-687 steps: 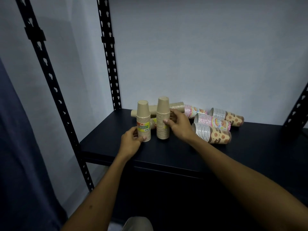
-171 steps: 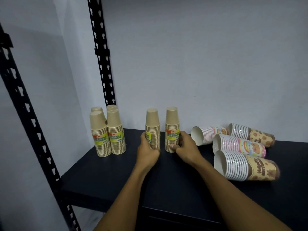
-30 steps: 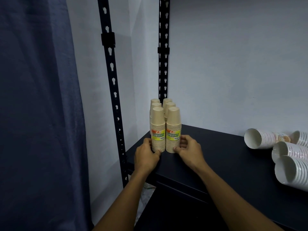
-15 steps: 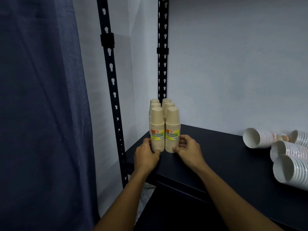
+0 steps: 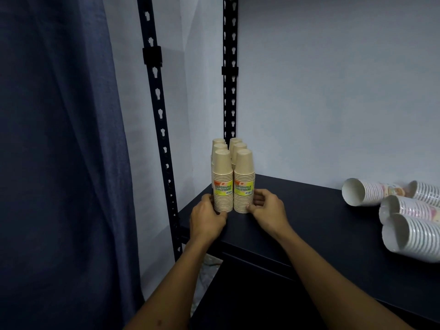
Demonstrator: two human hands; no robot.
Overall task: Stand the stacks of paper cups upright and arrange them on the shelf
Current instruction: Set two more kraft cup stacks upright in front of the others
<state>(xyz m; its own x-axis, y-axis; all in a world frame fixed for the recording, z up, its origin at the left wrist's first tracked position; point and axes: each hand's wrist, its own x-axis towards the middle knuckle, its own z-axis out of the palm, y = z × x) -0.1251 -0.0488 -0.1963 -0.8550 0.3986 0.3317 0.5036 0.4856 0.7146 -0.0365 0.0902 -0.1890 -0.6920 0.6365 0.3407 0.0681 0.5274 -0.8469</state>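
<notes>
Six upright stacks of plain kraft paper cups (image 5: pixel 232 172) stand bottoms-up in two rows of three at the left corner of the black shelf (image 5: pixel 316 225), pressed against one another. The left hand (image 5: pixel 206 217) holds the base of the front-left stack (image 5: pixel 222 184), thumb along its near side and fingers curled round its far-left side. The right hand (image 5: pixel 267 208) holds the base of the front-right stack (image 5: pixel 244 183), thumb at its bottom rim, fingers bent against its right side.

Each front stack carries a yellow-green label just above the fingers; it reads "DISPOSABLE TABLEWARE" with a small barcode below and an orange patch above. The print on the four stacks beyond the hands is hidden.

Well to the right of the right hand, printed cup stacks (image 5: pixel 404 225) lie on their sides with their white open mouths towards the hands; nothing shows inside them. Their patterns are pink and orange, too blurred to read.

Beyond the left hand rise two black slotted uprights (image 5: pixel 157 110), and a dark blue curtain (image 5: pixel 59 163) hangs to its left.
</notes>
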